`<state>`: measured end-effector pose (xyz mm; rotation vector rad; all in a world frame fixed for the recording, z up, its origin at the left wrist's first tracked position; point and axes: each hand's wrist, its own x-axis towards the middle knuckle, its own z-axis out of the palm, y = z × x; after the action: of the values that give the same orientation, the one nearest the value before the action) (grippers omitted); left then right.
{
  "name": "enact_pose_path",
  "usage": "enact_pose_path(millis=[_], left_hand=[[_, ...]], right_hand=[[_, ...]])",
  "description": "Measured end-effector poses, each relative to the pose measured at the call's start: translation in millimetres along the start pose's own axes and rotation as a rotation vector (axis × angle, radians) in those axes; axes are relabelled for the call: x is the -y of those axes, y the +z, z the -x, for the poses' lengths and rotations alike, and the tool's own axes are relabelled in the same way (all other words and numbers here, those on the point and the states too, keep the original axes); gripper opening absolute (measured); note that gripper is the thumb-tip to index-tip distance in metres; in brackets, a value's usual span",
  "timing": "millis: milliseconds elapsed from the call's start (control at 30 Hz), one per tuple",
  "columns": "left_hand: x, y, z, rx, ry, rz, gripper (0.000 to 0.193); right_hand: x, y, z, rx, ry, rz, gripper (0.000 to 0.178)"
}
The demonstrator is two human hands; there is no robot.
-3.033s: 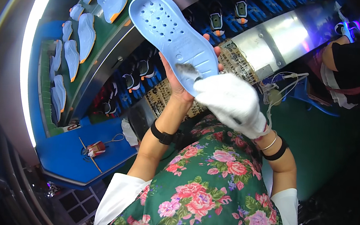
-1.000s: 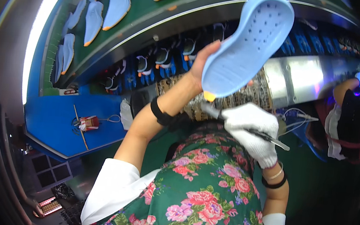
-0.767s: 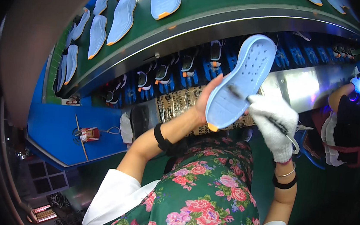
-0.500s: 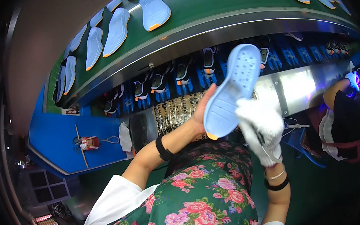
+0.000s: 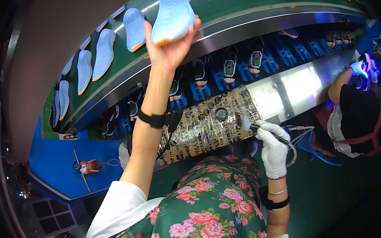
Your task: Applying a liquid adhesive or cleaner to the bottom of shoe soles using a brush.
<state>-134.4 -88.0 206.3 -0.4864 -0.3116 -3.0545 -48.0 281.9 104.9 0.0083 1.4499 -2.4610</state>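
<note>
My bare left hand [image 5: 170, 53] is raised over the green conveyor belt [image 5: 238, 6], gripping a light blue shoe sole [image 5: 175, 14] by its orange-tipped end. Thumb and fingers sit on opposite edges of the sole. My right hand [image 5: 272, 147], in a white knit glove, is closed round a dark-handled brush [image 5: 246, 122] with pale bristles; a thin grey tube loops beside the hand. That brush is above a bench surface wrapped in brown printed paper and clear tape [image 5: 198, 133]. A small round black piece [image 5: 221, 114] lies there, left of the brush.
Several blue soles [image 5: 104, 55] rest on the belt at left. Beneath its metal edge, dark shoe uppers [image 5: 230, 65] stand in blue holders. A blue side table [image 5: 53, 165] holds a small red-and-white item. At right, a co-worker's gloved hand [image 5: 359, 68] holds a shoe under violet light.
My left hand has carried the sole from in front of me up and left over the belt. My right hand has come away from the sole and lowered, leaving the brush above the taped surface.
</note>
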Motion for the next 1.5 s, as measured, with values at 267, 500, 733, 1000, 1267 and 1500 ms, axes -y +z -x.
enact_pose_path(millis=[267,500,733,1000,1267,1500], left_hand=[[-35,-41,-53,-0.387,0.180,0.400,0.084],[57,-5,-31,-0.550,0.214,-0.062,0.072],[158,-11,-164,-0.196,0.259,-1.410,0.057],[215,-42,-284,-0.035,0.319,-2.468,0.056],[160,-50,-240,-0.129,0.337,-1.505,0.024],[56,7,-55,-0.064,0.872,-1.529,0.032]], right_hand=[[-31,-8,-7,-0.022,0.102,0.012,0.017],[-37,-23,-15,-0.023,0.159,-0.021,0.018],[-31,-38,-25,-0.124,0.160,-0.101,0.017],[-23,-45,-22,-0.152,0.131,-0.055,0.018],[-35,-39,-22,-0.110,0.154,-0.068,0.019],[-50,-27,-24,-0.107,0.096,-0.070,0.018]])
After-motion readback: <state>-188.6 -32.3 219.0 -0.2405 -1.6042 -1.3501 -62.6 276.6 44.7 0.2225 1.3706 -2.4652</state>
